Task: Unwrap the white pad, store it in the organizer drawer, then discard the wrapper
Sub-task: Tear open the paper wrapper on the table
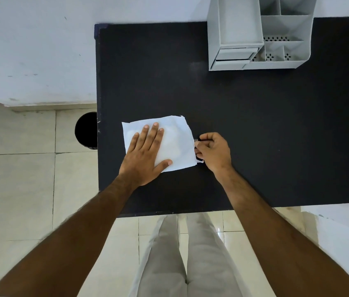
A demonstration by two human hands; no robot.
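A white wrapped pad (178,138) lies flat on the black table (255,125), left of centre near me. My left hand (145,151) rests palm down on it with fingers spread, pressing it to the table. My right hand (213,150) is at the pad's right edge, its fingers pinched on a small tab of the wrapper there. The grey organizer (255,33) stands at the table's far right, with two shut drawers (232,57) at its lower left front.
A round black bin (86,130) stands on the tiled floor just off the table's left edge. The organizer has several open compartments on top. A white wall runs behind the table. My legs are below the table's near edge.
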